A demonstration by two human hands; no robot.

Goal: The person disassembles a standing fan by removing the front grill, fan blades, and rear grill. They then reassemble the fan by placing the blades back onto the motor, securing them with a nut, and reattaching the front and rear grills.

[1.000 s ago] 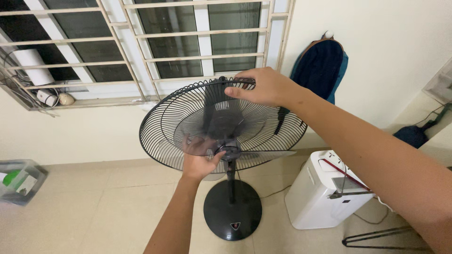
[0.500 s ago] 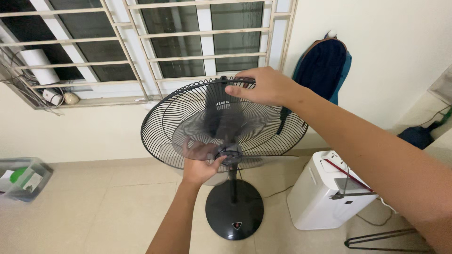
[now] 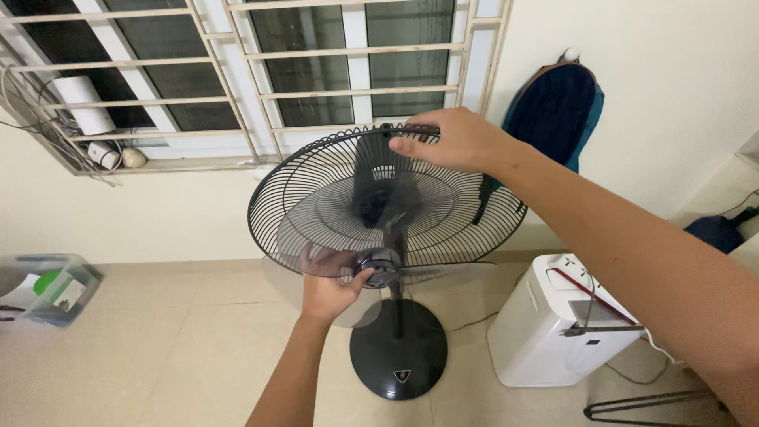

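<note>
A black standing fan stands on a round base (image 3: 398, 350) in front of a barred window. Its rear wire guard (image 3: 316, 198) is tilted up toward me, with no front guard on it. My right hand (image 3: 455, 141) grips the guard's top rim. My left hand (image 3: 328, 286) reaches up from below and holds the small dark cap (image 3: 383, 266) at the hub, fingers around it. The translucent grey blades (image 3: 379, 194) look blurred around the hub.
A white boxy appliance (image 3: 557, 324) stands right of the fan base, with a black wire stand (image 3: 648, 402) on the floor by it. A dark backpack (image 3: 561, 111) hangs on the wall. A clear plastic bin (image 3: 49, 289) sits at far left.
My view has shifted slightly, so the fan sits a bit further right. The blades have turned around the hub under my left hand. My right hand stays on the rim.
</note>
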